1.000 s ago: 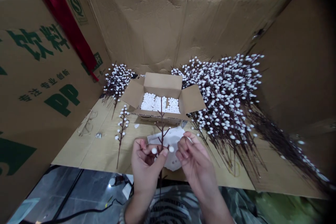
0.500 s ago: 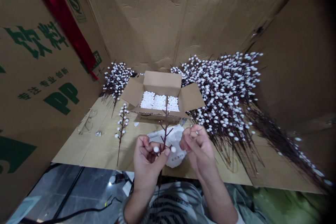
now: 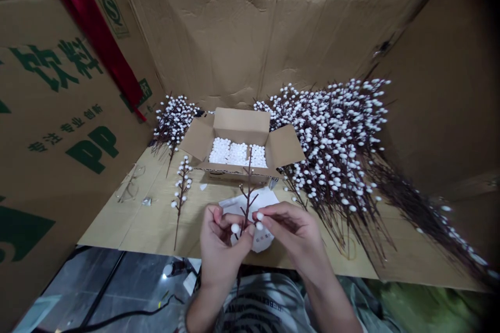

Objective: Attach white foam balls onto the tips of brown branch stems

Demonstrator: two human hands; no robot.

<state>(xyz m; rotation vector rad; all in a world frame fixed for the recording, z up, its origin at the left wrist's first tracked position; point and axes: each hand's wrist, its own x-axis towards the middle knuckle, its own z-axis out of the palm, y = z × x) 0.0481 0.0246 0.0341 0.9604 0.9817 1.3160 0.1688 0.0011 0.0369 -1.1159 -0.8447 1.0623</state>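
Note:
My left hand (image 3: 222, 239) grips a thin brown artificial twig (image 3: 247, 203) low on its stem, and the twig stands upright above my fingers. White foam balls sit on its short side branches, one (image 3: 235, 228) by my left thumb and one (image 3: 259, 226) just right of the stem. My right hand (image 3: 292, 234) reaches across from the right. Its thumb and fingertips pinch another white foam ball (image 3: 260, 216) right next to the twig. Behind my hands lies a crumpled white printed sheet (image 3: 265, 200), partly hidden by them.
An open cardboard box (image 3: 238, 127) full of white foam balls (image 3: 236, 153) stands behind my hands. A large heap of white-berried branches (image 3: 332, 145) lies right of it, a smaller bunch (image 3: 174, 122) left, and a single branch (image 3: 182, 187) on the cardboard-covered table (image 3: 148, 223).
My right hand has moved left and down from beside the twig and now has its fingertips at the twig. My left hand and the twig have barely moved.

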